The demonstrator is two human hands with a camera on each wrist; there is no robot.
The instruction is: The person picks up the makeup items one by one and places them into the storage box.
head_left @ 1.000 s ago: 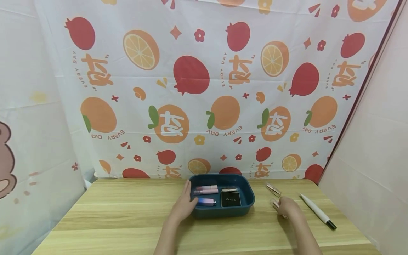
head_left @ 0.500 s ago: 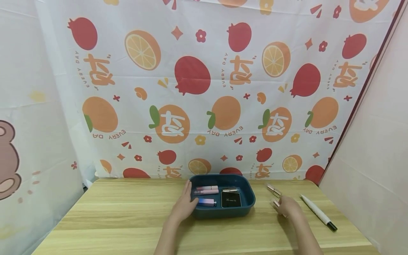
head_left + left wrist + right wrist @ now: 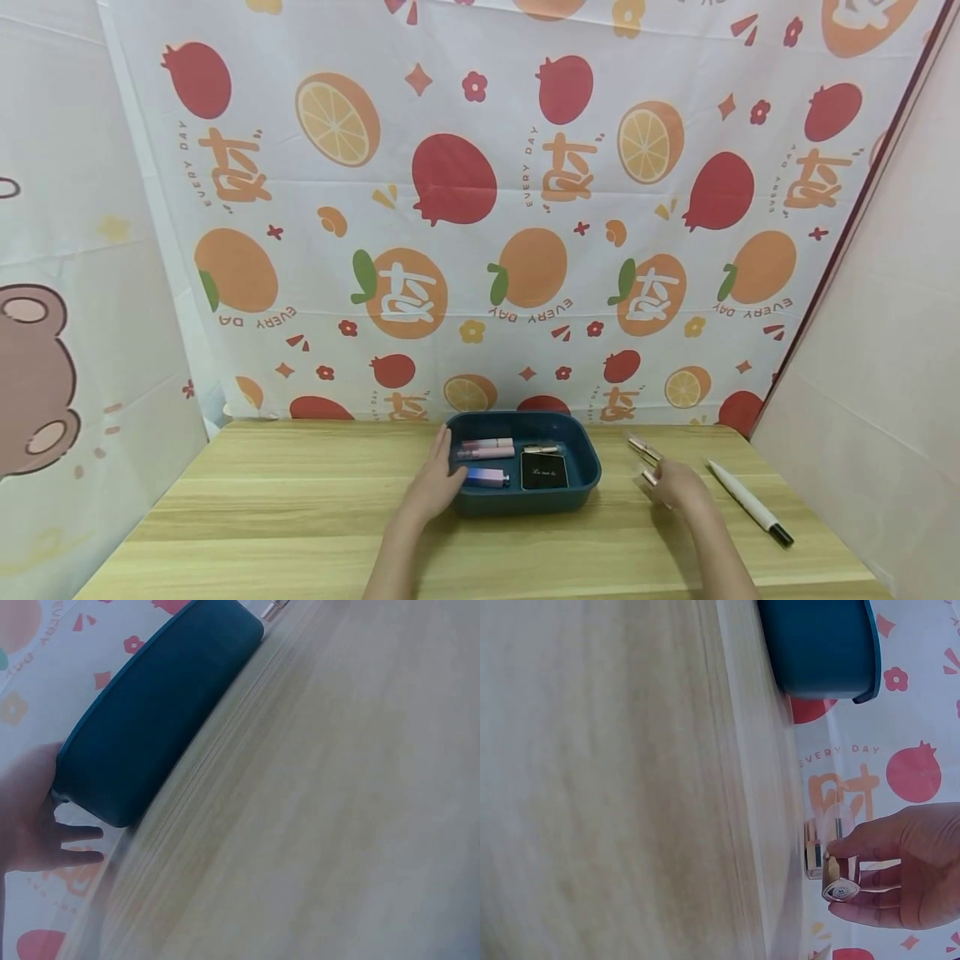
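Tube (image 3: 648, 477) partly behind right fingers (image 3: 665, 483)

Cloth (image 3: 517, 208): "EVERY DAY" (repeated); black case (image 3: 543, 471): script, blurred.

White pen (image 3: 750, 502), wooden table (image 3: 285, 500), fruit-print curtain (image 3: 495, 208)

The left hand (image 3: 433, 485) touches the left end of a dark-blue rectangular tray (image 3: 525, 502) holding a flat black square case (image 3: 544, 472). Over the pale wooden worktop (image 3: 277, 517), the right hand (image 3: 677, 485) pinches a small gold-and-clear tube (image 3: 649, 478).
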